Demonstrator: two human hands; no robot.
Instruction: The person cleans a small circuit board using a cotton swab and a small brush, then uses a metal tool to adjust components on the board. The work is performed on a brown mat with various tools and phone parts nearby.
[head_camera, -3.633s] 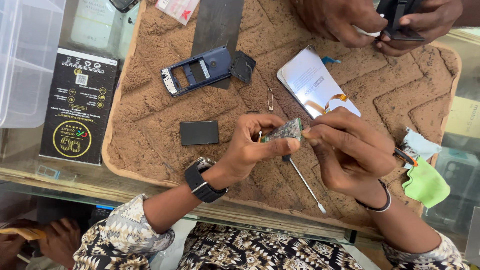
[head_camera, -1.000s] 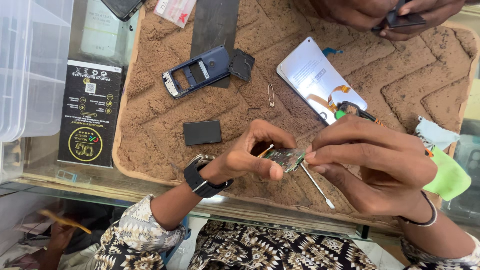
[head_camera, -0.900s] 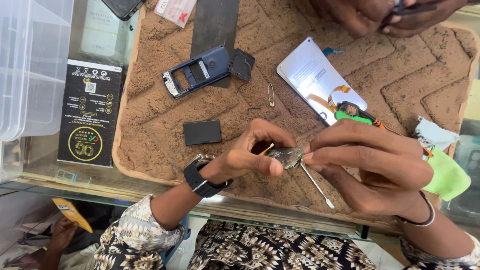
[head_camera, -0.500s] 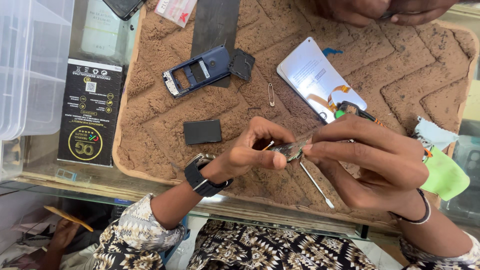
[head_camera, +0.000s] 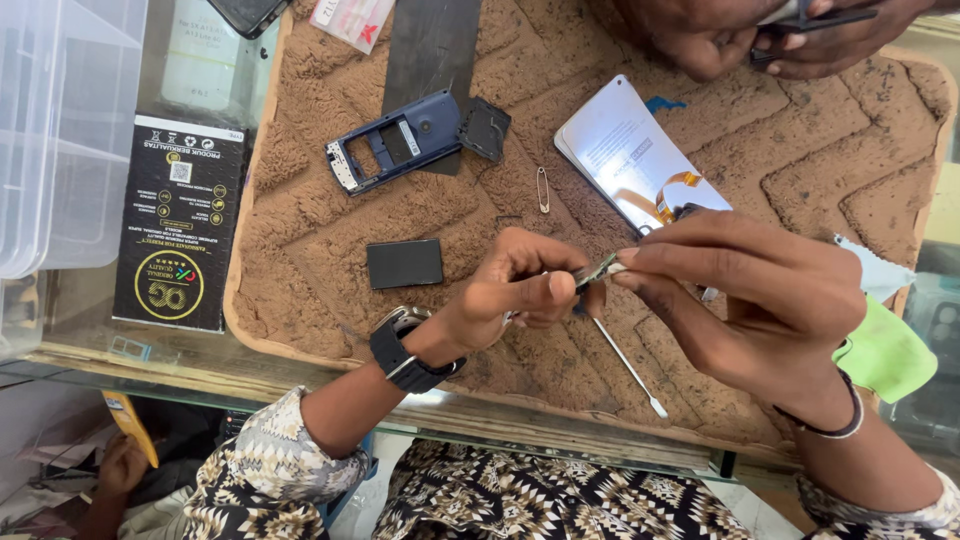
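Circuit board (head_camera: 594, 272), small and seen edge-on, is pinched between both of the person's hands, above the brown ridged mat (head_camera: 820, 160).

Left to right:
- Black printed box (head_camera: 180, 235), one, well left of the left hand, off the mat.
- Blue phone housing (head_camera: 392, 142), one, up and left of the left hand; one dark cover piece (head_camera: 485, 128) touches its right end.
- Black battery (head_camera: 404, 264), one, just left of the left hand.
- Left hand (head_camera: 515, 295), wristwatch (head_camera: 405, 350) on it, fingertips closed on the board's left end.
- Safety pin (head_camera: 543, 189), one, above the left hand.
- Screwdriver (head_camera: 628, 366), one, lying below and between the hands, untouched.
- White phone back panel (head_camera: 635, 160) with orange flex, one, above the right hand.
- Right hand (head_camera: 760, 300), thumb and forefinger clamped on the board's right end.
- Green cloth (head_camera: 885, 352), one, just right of the right hand.

Judgement: inspection or picking at the board's edge is in hand; next move calls for a steady pinch and fine fingertip work.

Another person's hands (head_camera: 760, 35) work at the far edge.
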